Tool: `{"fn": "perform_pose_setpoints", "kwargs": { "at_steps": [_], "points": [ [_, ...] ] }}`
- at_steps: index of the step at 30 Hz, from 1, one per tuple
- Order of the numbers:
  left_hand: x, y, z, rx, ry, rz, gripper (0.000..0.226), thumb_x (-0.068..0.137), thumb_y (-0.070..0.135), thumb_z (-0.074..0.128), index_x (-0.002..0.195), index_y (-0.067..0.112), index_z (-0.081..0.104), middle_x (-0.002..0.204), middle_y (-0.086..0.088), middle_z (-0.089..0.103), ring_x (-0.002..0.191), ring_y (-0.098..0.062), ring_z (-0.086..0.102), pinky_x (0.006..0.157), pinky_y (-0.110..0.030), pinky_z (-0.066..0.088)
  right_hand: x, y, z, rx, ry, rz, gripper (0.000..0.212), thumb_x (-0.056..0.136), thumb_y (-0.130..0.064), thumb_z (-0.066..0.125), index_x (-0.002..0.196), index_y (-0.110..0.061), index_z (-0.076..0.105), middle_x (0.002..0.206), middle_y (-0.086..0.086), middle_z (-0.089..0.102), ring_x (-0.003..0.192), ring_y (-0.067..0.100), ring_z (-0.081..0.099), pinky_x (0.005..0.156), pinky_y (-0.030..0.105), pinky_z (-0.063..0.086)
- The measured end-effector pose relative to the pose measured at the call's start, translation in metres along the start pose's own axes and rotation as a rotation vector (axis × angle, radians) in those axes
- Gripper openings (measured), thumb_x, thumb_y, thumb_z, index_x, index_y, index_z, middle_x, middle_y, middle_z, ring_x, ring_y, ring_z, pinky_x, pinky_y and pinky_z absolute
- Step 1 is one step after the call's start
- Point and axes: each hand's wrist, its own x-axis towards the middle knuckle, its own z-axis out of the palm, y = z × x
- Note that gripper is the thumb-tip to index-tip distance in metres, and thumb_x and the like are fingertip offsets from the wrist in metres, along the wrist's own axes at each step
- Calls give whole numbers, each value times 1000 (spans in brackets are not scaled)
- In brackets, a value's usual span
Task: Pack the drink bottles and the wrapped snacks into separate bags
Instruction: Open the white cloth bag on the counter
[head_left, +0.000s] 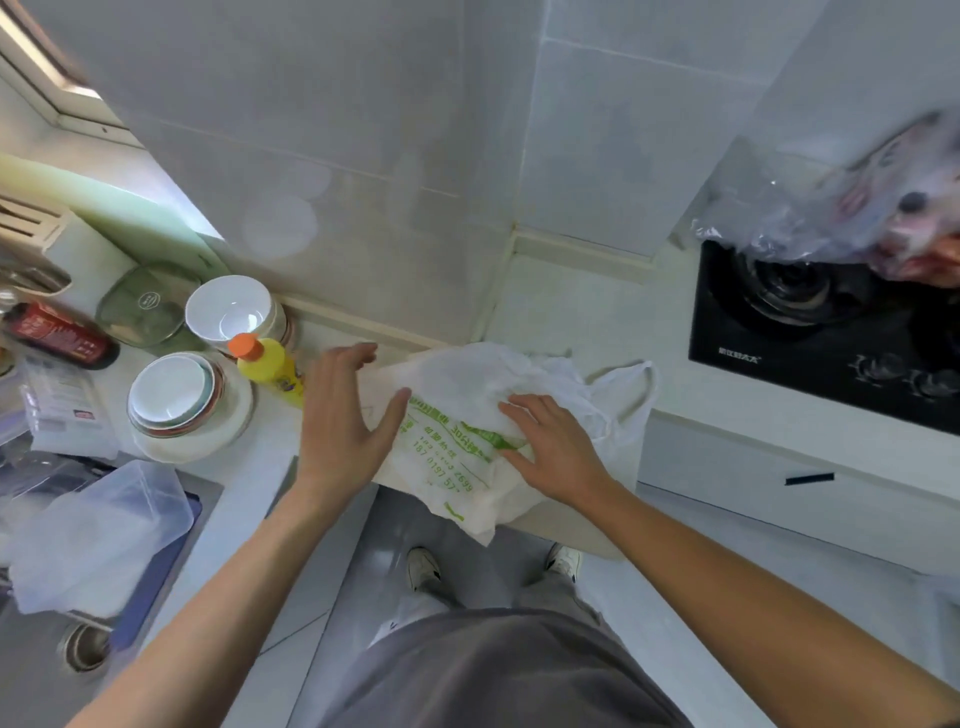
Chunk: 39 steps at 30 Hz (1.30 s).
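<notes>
A white plastic bag with green print lies crumpled on the counter at its front edge. My left hand is spread open at the bag's left side, the thumb touching it. My right hand rests flat on the bag's right half with fingers straight. A yellow drink bottle with an orange cap stands just left of my left hand. A clear bag with reddish wrapped items sits blurred over the stove at the upper right.
White bowls and stacked plates stand at the left with a glass lid and a dark red bottle. A clear plastic box fills the sink. A black gas stove lies right.
</notes>
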Motion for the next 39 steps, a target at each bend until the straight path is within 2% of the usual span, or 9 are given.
{"fn": "perform_pose_setpoints", "kwargs": {
  "at_steps": [9,13,17,21,25,28,32,36,39],
  "points": [
    [33,74,149,42,-434,198,36,97,46,60,120,18,59,111,3,61,103,-21,55,79,-38,50,-28,70,-37,-17,119,77,50,97,-38,61,141,-13,57,137,7,57,125,28,54,101,45,48],
    [24,87,197,83,-640,236,38,94,48,65,117,18,65,111,2,67,106,-22,57,75,-33,45,-32,101,-48,-6,201,351,44,98,-34,61,137,-13,59,128,7,55,114,28,54,88,47,53],
    [6,89,230,213,-804,262,58,86,57,68,131,21,60,127,-1,65,117,-27,56,88,-40,47,-25,120,-54,140,118,730,61,95,-38,66,149,-23,43,141,9,39,124,30,43,94,46,53],
    [-4,88,244,382,-880,245,67,86,58,66,140,23,46,131,0,62,123,-28,53,101,-40,38,-7,129,-53,436,65,972,69,93,-39,68,152,-33,33,134,8,49,115,32,59,91,43,56],
    [-4,91,245,331,-818,172,63,84,57,69,131,21,48,116,-3,68,109,-29,63,96,-39,40,2,133,-51,651,132,1000,44,98,-23,64,139,-26,49,103,0,62,91,24,64,72,30,52],
    [8,101,232,163,-691,87,60,84,60,69,125,21,48,93,-2,69,88,-29,67,76,-37,46,7,136,-65,707,213,912,28,97,-11,60,123,-21,60,91,-3,56,79,16,59,60,21,44],
    [46,122,193,50,-478,46,40,98,46,59,124,21,40,71,5,54,66,-27,61,53,-33,35,21,139,-112,688,285,716,25,96,-5,63,118,-17,65,80,-3,50,64,10,48,57,17,43],
    [95,158,148,63,-283,123,38,105,39,46,139,31,33,77,1,60,65,-27,60,53,-37,44,37,144,-171,590,361,549,27,92,1,64,110,-18,63,85,1,56,63,12,48,60,25,45],
    [128,179,126,143,-166,196,44,105,28,43,147,34,33,107,-4,60,68,-32,61,54,-39,50,47,147,-208,590,398,500,37,85,13,57,106,-17,52,96,-5,61,69,12,57,70,44,54]
  ]
}}
